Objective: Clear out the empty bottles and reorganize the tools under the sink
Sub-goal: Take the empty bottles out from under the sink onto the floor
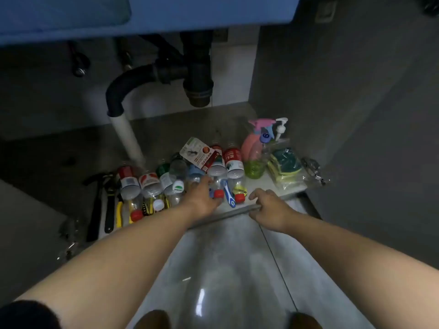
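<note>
Since the bottles lie near the front, your left hand covers a red-capped bottle, grip unclear, while your right hand clasps the cabinet lip, likely bracing you.

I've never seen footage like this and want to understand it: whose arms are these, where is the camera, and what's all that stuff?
A camera on a person's head looks down at their own bare arms under a sink. The left hand reaches onto a clear plastic bottle with a red cap; a grip isn't clear. The right hand curls its fingers on the grey front ledge. More clear bottles lie alongside, a black hammer left, a pink spray bottle right.
</note>
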